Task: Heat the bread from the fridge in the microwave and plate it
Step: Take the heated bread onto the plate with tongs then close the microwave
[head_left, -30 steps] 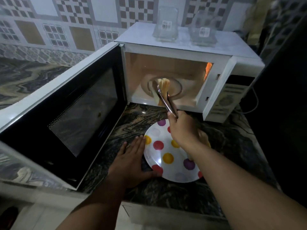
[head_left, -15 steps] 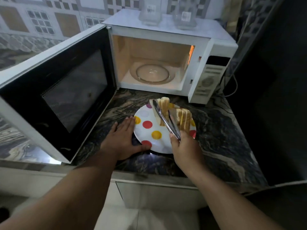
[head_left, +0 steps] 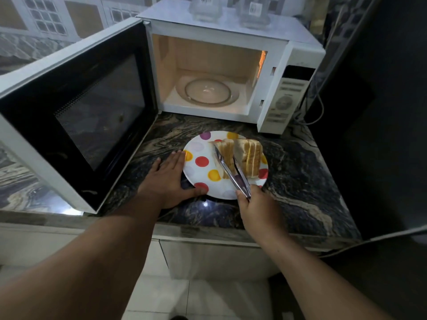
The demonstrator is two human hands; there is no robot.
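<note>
A white plate (head_left: 201, 174) with coloured dots lies on the dark marble counter in front of the microwave (head_left: 284, 72). Bread slices (head_left: 251, 158) stand on edge on its right half. My right hand (head_left: 256, 206) grips metal tongs (head_left: 233, 172), whose tips clamp another stack of bread slices (head_left: 225, 151) just left of the first, low over the plate. My left hand (head_left: 166, 179) rests flat on the counter, fingers against the plate's left rim. The microwave is lit inside and its glass turntable (head_left: 206, 91) carries nothing.
The microwave door (head_left: 76, 107) swings wide to the left over the counter. Two clear glass containers (head_left: 205, 8) stand on top of the microwave. A power cord (head_left: 316, 109) trails at its right. The counter's front edge (head_left: 208, 232) runs below my hands.
The tongs carried the bread slices out of the microwave and down to the plate beside the other slices. My left hand stayed at the plate's rim.
</note>
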